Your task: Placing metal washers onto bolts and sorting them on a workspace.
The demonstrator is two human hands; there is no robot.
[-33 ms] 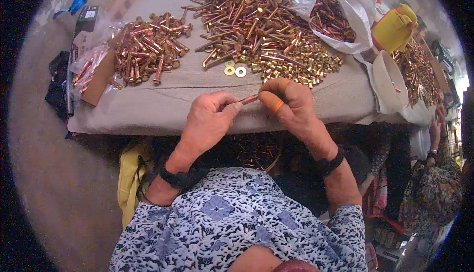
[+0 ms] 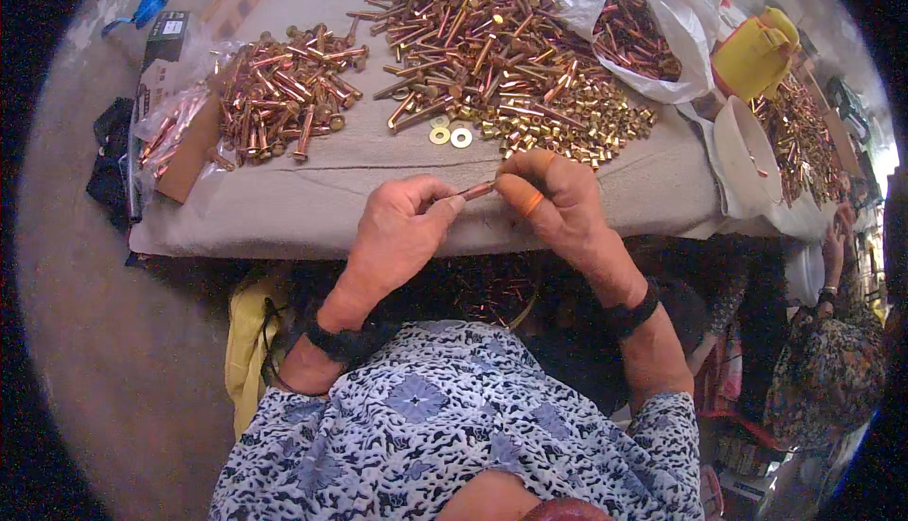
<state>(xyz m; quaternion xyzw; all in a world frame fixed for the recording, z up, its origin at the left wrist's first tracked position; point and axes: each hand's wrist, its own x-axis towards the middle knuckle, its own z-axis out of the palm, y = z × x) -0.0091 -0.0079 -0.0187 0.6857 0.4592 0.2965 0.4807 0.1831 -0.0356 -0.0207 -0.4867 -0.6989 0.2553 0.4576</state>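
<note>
Close to the table's front edge, a copper-coloured bolt [image 2: 478, 190] spans the gap between my two hands. My left hand [image 2: 407, 223] pinches its left end between thumb and fingers. At the other end are the closed thumb and finger of my right hand [image 2: 563, 201], both in orange finger covers; whether a small nut is between them is hidden. Beyond the right hand lies a heap of small brass-coloured nuts [image 2: 605, 129]. Two flat washers [image 2: 461, 138] rest at that heap's left edge. Behind rises a large pile of loose bolts [image 2: 463, 34].
A smaller bolt pile [image 2: 284, 91] lies left, beside a cardboard box [image 2: 189, 157] with plastic wrap. At the right are a white sack [image 2: 690, 48] of bolts, a white tub [image 2: 747, 147] and a yellow container [image 2: 754, 56]. Another person's arm [image 2: 832, 256] shows far right.
</note>
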